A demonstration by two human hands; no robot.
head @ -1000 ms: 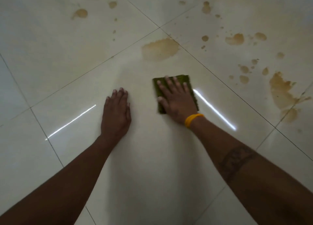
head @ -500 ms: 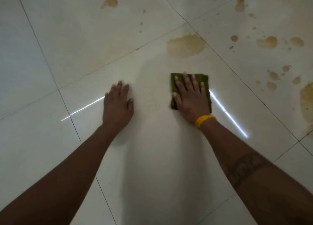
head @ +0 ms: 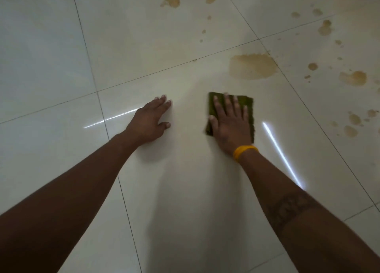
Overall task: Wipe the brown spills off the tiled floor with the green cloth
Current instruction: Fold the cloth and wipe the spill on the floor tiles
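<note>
Head cam: our green cloth (head: 246,105) sits flat under our right hand (head: 229,121), fingers spread straight, just short of the big brown spill (head: 251,67). Our left hand (head: 149,121) rests open on bare tiled floor (head: 185,190) nearby, with smaller spots (head: 352,78) off right
</note>
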